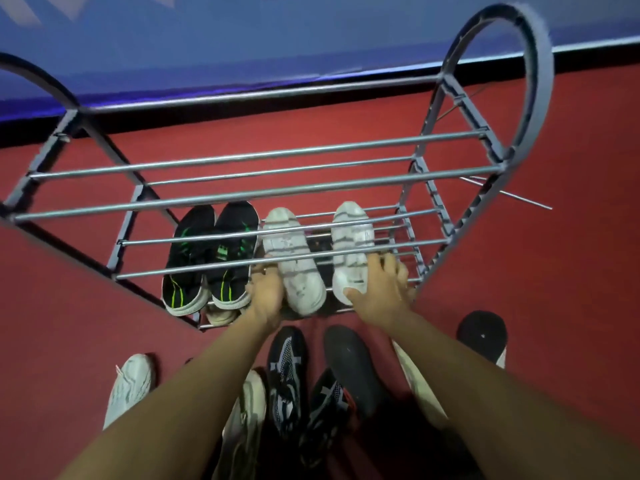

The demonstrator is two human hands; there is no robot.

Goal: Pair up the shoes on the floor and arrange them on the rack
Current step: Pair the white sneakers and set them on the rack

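Two bare forearms reach in from the bottom edge, covering much of the floor nearest the camera. Loose shoes lie beneath and between them on the red carpet (554, 271): a pale grey trainer (129, 386) at 8 o'clock, a second pale trainer (247, 407) half hidden under the left forearm, two dark patterned trainers (286, 375) at 6 o'clock lost in shadow toward the frame edge, a plain black shoe (349, 365) beside them, and a black shoe with a white sole (483, 336) at 4 o'clock. A pale strip (415, 386) along the right forearm may be another shoe; it is too covered to tell.

Farther in, the left hand (266, 296) presses against the side of a white trainer (298, 265), fingers curled at its heel, the grip partly hidden. The right hand (381, 292) closes over the heel of its white match (351, 244), fingers spread across the upper. Both white shoes sit on a lower tier of the grey metal rack (263, 194), toes pointing to 12 o'clock, with a gap between them. Just left, a black pair with green stripes (211, 258) rests on the same tier. A pale shape (220, 315) shows under that pair, cut off by the rails.

The upper rails cross everything, blurring detail. Beyond, a blue wall (242, 46) meets the carpet.
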